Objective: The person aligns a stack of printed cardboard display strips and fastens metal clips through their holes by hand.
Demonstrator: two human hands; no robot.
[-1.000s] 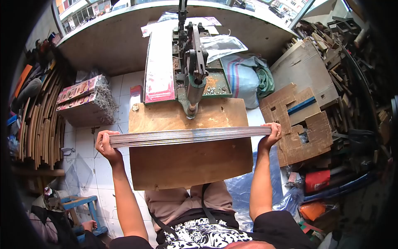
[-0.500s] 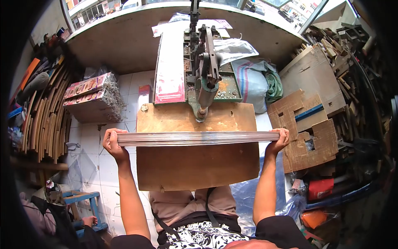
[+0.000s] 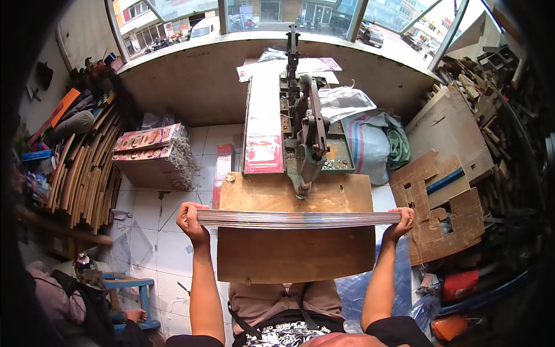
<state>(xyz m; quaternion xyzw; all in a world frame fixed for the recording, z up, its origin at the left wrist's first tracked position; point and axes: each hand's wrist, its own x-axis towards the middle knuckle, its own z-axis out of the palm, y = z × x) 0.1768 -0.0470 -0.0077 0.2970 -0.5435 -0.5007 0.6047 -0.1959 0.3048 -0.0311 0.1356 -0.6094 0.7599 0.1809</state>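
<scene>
Gripping the near-side L end of a long stack of thin sheets [image 3: 298, 219], L hand [image 3: 193, 222] is curled tight round it; R hand [image 3: 401, 223] is likewise closed round the R end, so the stack runs straight btwn the two, approx level, edges facing the camera. Below & btwn both hands is a wooden board [image 3: 295, 254], partly hidden by the stack; can't tell if they touch. Fwd of the hands, abt midway btwn, a dark metal machine [image 3: 312, 139] stands w/ its low tip over the board's far part. Fwd-right of L hand: pink & white printed sheet [image 3: 263, 156]. Fwd-left of R hand: tray [image 3: 342, 157] w/ small bits, then a pale striped sack [image 3: 364, 147] & green bag [image 3: 398, 147] beside it. Fwd-left of L hand: pile of printed packs [image 3: 147, 151], stringy at one side; wood planks [image 3: 81, 179] well to its L. Just R of R hand: cut-out board [image 3: 421, 234]; nearer the body than R hand, blue plastic [image 3: 376, 286]; back-right, red bag [image 3: 461, 284]. Back-left of L hand: blue stool [image 3: 143, 298], another person's hand [image 3: 136, 315] right by it
</scene>
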